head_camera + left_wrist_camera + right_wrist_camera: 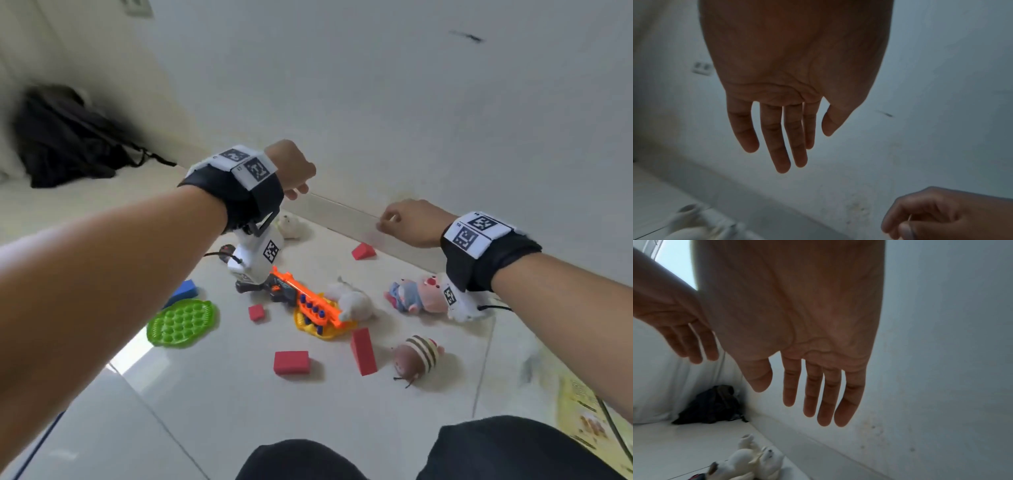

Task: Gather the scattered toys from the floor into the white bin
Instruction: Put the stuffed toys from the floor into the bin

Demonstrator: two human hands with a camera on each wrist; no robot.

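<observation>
Toys lie scattered on the pale tiled floor: an orange toy blaster (308,301), a green bubble mat (183,322), several red foam blocks such as one (291,362), a blue block (185,289), a white plush (352,301), a pink and blue plush (418,296) and a striped-hat plush (419,353). Another white plush (291,226) (752,457) lies by the wall. My left hand (298,192) (789,154) and right hand (387,222) (807,402) hover above the toys near the wall, fingers relaxed, holding nothing. The white bin is not in view.
A black backpack (68,137) (711,407) sits in the far left corner against the wall. A yellow printed sheet (589,421) lies on the floor at the right. My dark-trousered knees (496,448) fill the bottom edge.
</observation>
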